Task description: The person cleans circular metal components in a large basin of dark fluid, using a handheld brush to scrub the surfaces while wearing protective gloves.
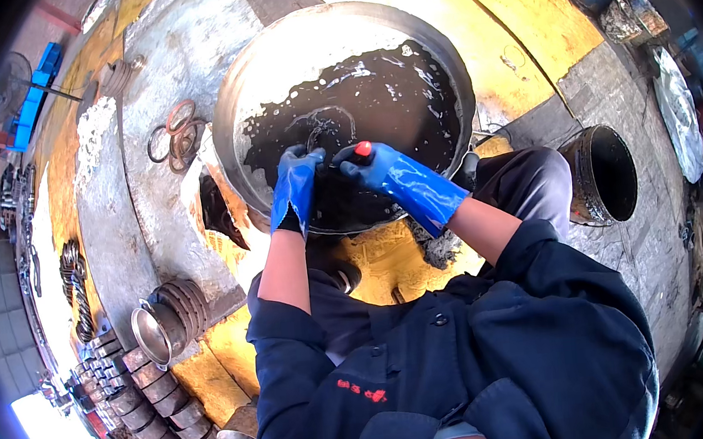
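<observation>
Both my hands wear blue rubber gloves and work close together over a large round metal basin [231, 159] of dark, foamy liquid. My left hand [294, 178] is closed at the near side of the basin, its fingertips bunched low over the liquid. What it holds is hidden. Beside it, my right hand [376, 167] is closed around a tool whose red end [363, 148] sticks up past the thumb; the rest of it cannot be seen. Just beyond my fingers a thin curved line shows in the liquid, either a ring or a ripple.
Several rubber-like rings [184, 138] lie left of the basin. A dark, dirty bucket [607, 172] stands to the right, past my knee. Ribbed metal cylinders [164, 328] and rows of stacked metal rings [154, 404] sit at the lower left. A clear plastic bag [678, 116] lies far right.
</observation>
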`<act>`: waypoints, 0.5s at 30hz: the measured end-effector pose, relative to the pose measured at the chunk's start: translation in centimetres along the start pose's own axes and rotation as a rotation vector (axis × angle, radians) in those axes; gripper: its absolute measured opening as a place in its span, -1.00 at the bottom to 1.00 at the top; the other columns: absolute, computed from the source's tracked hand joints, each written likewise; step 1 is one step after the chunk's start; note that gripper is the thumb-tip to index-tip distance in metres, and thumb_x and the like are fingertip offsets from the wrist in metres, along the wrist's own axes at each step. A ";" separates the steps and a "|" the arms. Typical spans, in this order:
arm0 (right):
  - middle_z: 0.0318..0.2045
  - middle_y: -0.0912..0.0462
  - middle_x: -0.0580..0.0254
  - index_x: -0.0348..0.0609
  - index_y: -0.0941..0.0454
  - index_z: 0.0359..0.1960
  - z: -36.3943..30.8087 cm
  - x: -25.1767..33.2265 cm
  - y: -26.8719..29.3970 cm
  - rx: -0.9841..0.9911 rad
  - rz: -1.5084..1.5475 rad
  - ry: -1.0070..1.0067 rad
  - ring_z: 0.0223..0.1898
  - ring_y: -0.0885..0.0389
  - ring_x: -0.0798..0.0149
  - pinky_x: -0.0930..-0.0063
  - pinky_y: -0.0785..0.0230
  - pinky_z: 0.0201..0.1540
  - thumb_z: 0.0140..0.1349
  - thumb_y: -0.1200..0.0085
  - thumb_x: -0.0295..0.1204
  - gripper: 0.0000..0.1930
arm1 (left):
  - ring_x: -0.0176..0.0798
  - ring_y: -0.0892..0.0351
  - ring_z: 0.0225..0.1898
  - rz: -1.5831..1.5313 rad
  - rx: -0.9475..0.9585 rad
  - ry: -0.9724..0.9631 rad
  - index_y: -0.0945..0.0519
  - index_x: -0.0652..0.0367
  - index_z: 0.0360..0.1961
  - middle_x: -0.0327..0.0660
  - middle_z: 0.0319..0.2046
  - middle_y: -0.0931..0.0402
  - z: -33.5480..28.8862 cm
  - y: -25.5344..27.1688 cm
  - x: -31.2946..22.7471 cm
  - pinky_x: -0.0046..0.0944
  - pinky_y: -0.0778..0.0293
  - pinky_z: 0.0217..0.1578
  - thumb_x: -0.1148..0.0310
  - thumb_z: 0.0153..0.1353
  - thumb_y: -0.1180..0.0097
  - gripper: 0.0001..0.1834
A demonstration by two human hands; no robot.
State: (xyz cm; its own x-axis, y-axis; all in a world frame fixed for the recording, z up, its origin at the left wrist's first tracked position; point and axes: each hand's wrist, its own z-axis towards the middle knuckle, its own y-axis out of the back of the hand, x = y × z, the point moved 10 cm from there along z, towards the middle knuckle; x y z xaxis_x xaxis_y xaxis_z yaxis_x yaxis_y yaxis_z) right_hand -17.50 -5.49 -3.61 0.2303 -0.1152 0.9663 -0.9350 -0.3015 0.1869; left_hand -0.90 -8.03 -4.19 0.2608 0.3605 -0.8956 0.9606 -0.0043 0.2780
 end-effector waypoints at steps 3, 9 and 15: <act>-0.25 -0.72 0.05 -0.09 -0.64 -0.10 -0.5 -1.7 1.0 0.005 -0.248 -0.059 -0.20 -0.69 0.21 0.40 -0.50 -0.07 0.24 -0.16 -0.39 -0.78 | -0.33 -0.60 -0.30 -0.135 0.200 0.137 -0.60 0.29 -0.07 -0.18 -0.31 -0.64 -0.1 -2.8 2.1 -0.35 -0.50 -0.21 0.40 0.19 -0.18 -0.70; -0.21 -0.73 0.16 -0.19 -0.63 -0.07 -1.3 2.0 4.9 -0.235 0.191 0.034 -0.21 -0.68 0.29 0.46 -0.49 -0.11 0.29 -0.11 -0.42 -0.78 | -0.36 -0.58 -0.26 -0.239 0.221 -0.116 -0.61 0.22 -0.05 -0.26 -0.29 -0.63 0.4 -2.7 -1.3 -0.39 -0.49 -0.20 0.44 0.21 -0.13 -0.73; -0.05 -0.67 0.16 0.07 -0.61 0.01 -2.6 11.6 1.7 -0.267 -0.262 0.564 0.05 -0.60 0.07 0.30 -0.44 0.14 0.24 -0.13 -0.24 -0.68 | -0.37 -0.56 -0.27 -0.526 0.230 -0.247 -0.58 0.22 0.00 -0.24 -0.20 -0.61 0.7 -1.3 -2.2 -0.41 -0.50 -0.17 0.55 0.20 0.02 -0.67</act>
State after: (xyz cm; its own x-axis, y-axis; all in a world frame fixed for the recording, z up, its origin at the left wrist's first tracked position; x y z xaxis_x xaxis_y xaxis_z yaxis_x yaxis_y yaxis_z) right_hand -17.09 -4.87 8.36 0.3499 0.4632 0.8143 -0.9189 0.0007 0.3944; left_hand -2.64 -9.45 -2.79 -0.2645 0.1424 -0.9538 0.9555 -0.0956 -0.2792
